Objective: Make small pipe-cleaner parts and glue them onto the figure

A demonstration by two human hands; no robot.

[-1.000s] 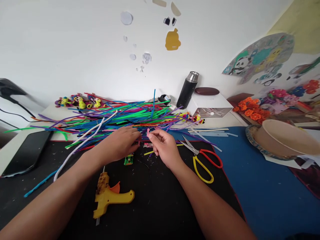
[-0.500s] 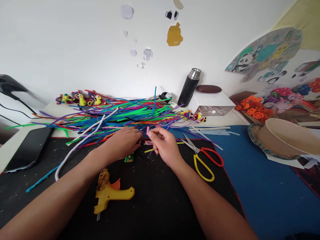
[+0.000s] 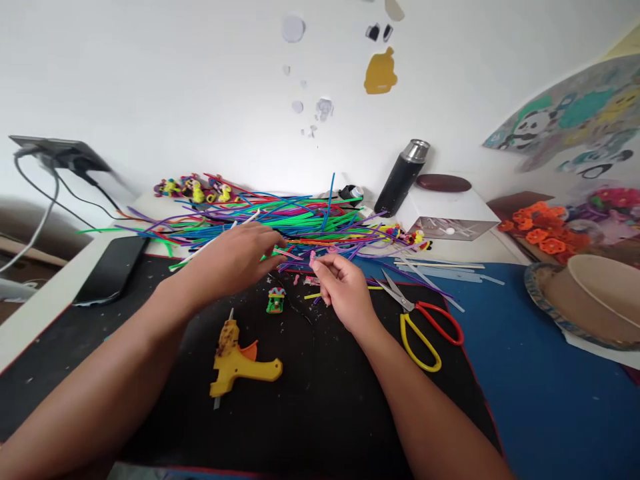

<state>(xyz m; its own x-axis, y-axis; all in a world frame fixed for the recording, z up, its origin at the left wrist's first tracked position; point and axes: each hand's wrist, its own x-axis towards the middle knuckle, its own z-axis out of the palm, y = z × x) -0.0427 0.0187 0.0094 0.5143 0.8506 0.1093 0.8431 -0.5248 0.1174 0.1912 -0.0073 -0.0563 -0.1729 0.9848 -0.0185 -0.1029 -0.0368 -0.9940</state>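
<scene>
My right hand [image 3: 345, 287] pinches a small twisted pink pipe cleaner piece [image 3: 313, 257] between thumb and fingertips, held upright above the black mat. My left hand [image 3: 245, 257] is at the front of a heap of coloured pipe cleaners [image 3: 300, 223], thumb and fingers apart. A pink stem [image 3: 289, 253] lies beside its fingertips; whether they touch is unclear. Another small pink piece [image 3: 296, 280] rests on the mat between the hands. Below the left hand sits a little green figure [image 3: 275, 301] with a red and yellow top.
A yellow glue gun [image 3: 243, 363] lies front left on the mat [image 3: 320, 407]. Scissors [image 3: 410, 307] with red and yellow handles lie right of my right hand. Behind stand a black thermos [image 3: 403, 177] and a white box [image 3: 450, 210]. A phone [image 3: 113, 270] is at left, a bowl [image 3: 605, 300] at right.
My left hand has moved up and left onto the heap, uncovering the green figure and a small pink piece. My right hand keeps its pinch. The view has swung left.
</scene>
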